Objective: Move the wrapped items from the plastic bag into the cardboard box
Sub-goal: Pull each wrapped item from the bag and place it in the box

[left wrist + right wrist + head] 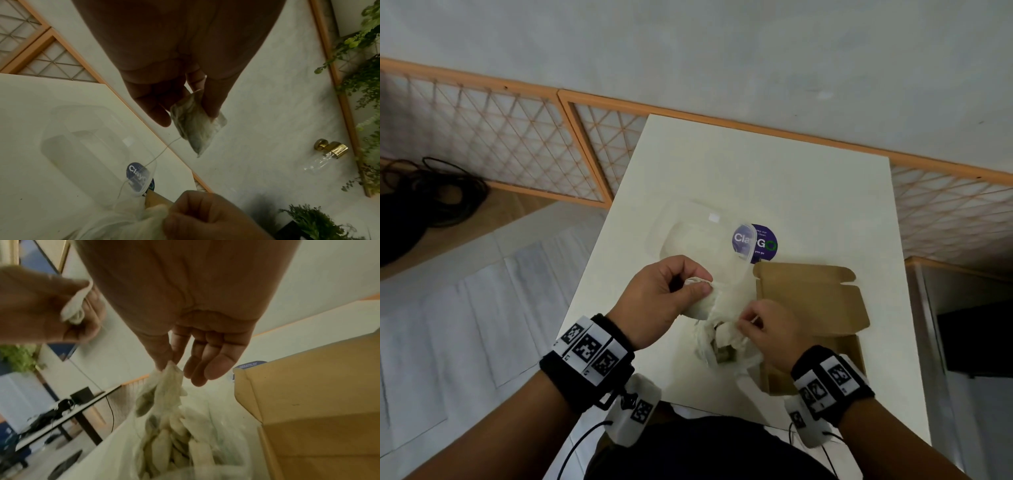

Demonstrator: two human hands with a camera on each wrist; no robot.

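Nearest, the plastic bag stands open on the worktop, many wrapped items inside; right hand pinches one at its mouth, left hand grips another; beyond, the cardboard box shows no items, so transfer seems barely begun

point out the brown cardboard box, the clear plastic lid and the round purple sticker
brown cardboard box point(808, 294), head view, open flap.
clear plastic lid point(698, 236), head view, centre panel.
round purple sticker point(765, 241), head view, uncovered right half.
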